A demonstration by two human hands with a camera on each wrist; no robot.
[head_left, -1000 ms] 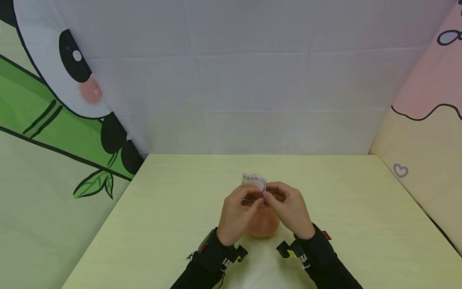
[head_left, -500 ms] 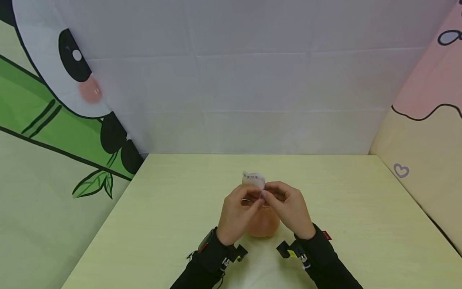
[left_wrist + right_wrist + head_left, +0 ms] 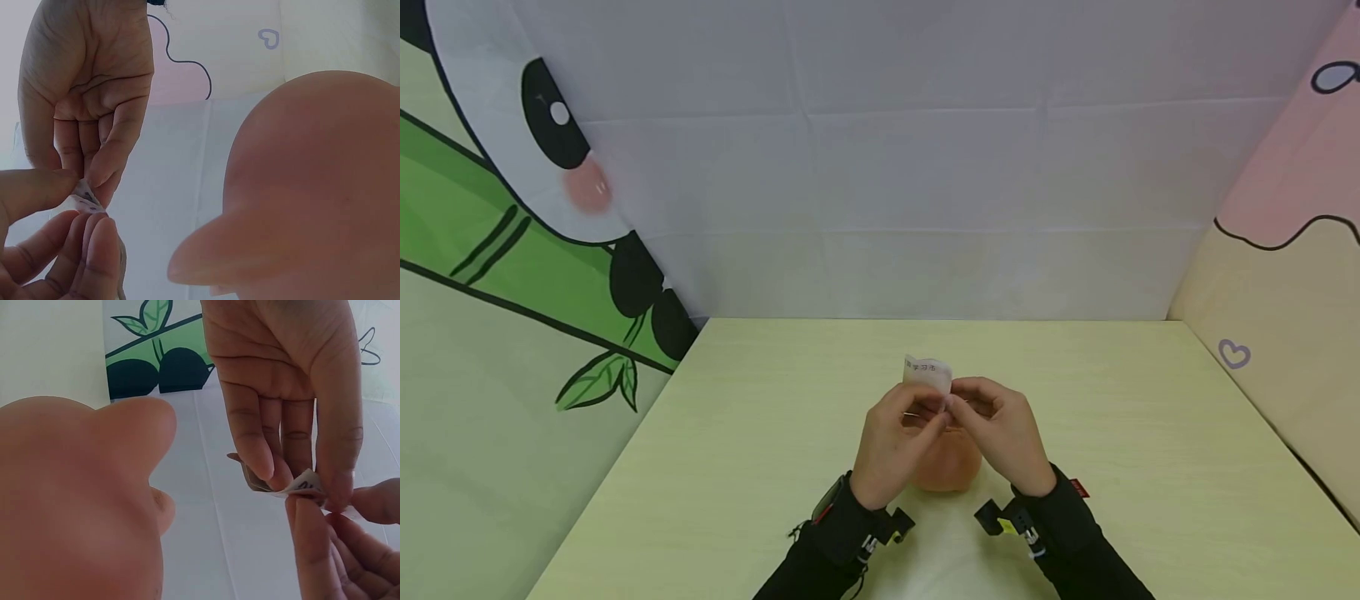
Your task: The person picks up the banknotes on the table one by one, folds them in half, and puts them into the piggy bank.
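A small white paper slip (image 3: 928, 373) with printed characters stands up between my two hands. My left hand (image 3: 893, 442) pinches its lower part between thumb and fingers. My right hand (image 3: 998, 427) pinches the slip's right edge, the fingertips of both hands nearly touching. In the right wrist view the paper (image 3: 305, 483) looks folded, and fingers cover much of it. Below and behind the hands sits a rounded orange-pink figure (image 3: 947, 463), like a piggy bank, partly hidden by them. Its ear-like bulge (image 3: 215, 253) shows in the left wrist view. Neither hand visibly touches it.
The pale yellow tabletop (image 3: 775, 392) spreads around the hands. A whitish cloth wall (image 3: 925, 208) rises at the back, with a panda print (image 3: 557, 117) on the left and a pink and cream panel (image 3: 1270, 275) on the right.
The paper slip's top has shifted very slightly left and up over the last second. Both hands stay in almost the same place, and the figure has not moved.
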